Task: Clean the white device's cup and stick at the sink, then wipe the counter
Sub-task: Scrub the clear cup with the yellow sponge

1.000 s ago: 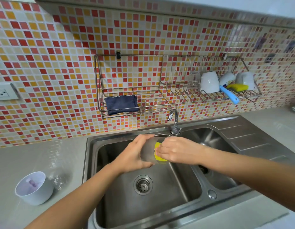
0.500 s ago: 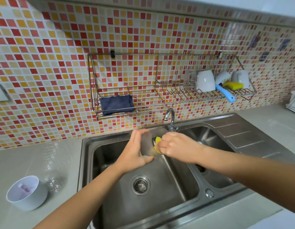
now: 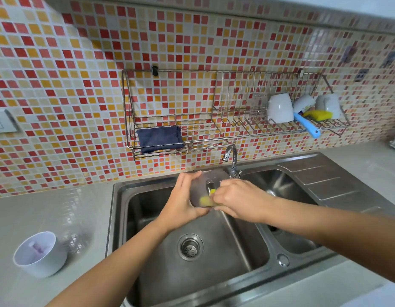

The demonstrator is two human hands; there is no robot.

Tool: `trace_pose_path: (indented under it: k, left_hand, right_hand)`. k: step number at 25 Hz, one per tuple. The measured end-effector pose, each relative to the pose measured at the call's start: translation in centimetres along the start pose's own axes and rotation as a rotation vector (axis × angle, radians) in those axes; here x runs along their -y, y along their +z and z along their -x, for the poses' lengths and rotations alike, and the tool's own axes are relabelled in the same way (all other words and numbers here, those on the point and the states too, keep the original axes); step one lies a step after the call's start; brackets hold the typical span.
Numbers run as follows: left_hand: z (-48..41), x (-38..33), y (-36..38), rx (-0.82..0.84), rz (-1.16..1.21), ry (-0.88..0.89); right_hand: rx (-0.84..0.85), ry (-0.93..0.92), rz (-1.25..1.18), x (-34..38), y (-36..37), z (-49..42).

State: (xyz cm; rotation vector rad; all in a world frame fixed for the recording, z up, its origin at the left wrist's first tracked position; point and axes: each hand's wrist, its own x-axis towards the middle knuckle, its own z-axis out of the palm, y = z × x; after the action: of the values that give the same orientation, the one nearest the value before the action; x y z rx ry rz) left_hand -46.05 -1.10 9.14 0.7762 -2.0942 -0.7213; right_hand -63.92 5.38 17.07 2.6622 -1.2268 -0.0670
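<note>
Over the left basin of the steel sink (image 3: 214, 273), my left hand (image 3: 183, 204) grips a clear cup (image 3: 203, 185) lying on its side, its mouth toward the right. My right hand (image 3: 240, 201) presses a yellow sponge (image 3: 206, 199) into the cup's mouth; most of the sponge is hidden by fingers. The white device (image 3: 40, 254), a round open-topped base with a pale purple part inside, stands on the grey counter (image 3: 48, 213) at the left. No stick shows clearly.
The faucet (image 3: 230, 158) rises just behind the cup. A wall rack (image 3: 192, 134) holds a folded dark blue cloth (image 3: 160, 138), upturned white cups (image 3: 279, 108), a blue-handled brush (image 3: 307, 126) and a second yellow sponge (image 3: 319, 115). A wall socket (image 3: 1, 124) sits far left.
The sponge has gone deeper into the cup and my right hand has shifted slightly. The view has drifted, so the white device sits further left and lower in the frame.
</note>
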Motion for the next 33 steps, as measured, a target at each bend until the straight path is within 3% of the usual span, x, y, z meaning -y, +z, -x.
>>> trace_pose_path:
  k: [3,6,13,18,20,22,27,33]
  left_hand:
    - [-0.2,-0.7,-1.0,0.114,0.273,-0.115]
    - [-0.5,-0.7,-1.3,0.217,0.196,-0.084]
    - [-0.1,-0.7,0.4,-0.050,0.027,0.002]
    - [-0.4,-1.1,-0.4,0.027,0.204,-0.087]
    - [-0.5,-1.2,-0.9,0.145,0.210,-0.084]
    - [-0.6,-1.5,-0.6,0.149,0.183,-0.075]
    - [-0.4,-1.8,0.6,0.002,0.099,-0.054]
    - [-0.6,-1.5,-0.7,0.178,0.154,-0.038]
  right_hand:
    - [0.010,-0.147,0.304,-1.0,-1.2,0.0]
    - [-0.014,-0.272,0.398,-1.5,-1.7,-0.2]
    - [0.046,0.007,0.001,0.2,-0.8,0.1]
    - [-0.040,-0.143,0.306,-0.5,-1.7,0.2]
    - [-0.077,-0.252,0.350,-1.0,-2.3,0.1]
    - [-0.106,-0.340,0.371,-1.3,-2.5,-0.3]
    - [-0.124,-0.316,0.355,-1.3,-0.5,0.0]
    - [-0.108,-0.355,0.411,-2.0,-0.3,0.6]
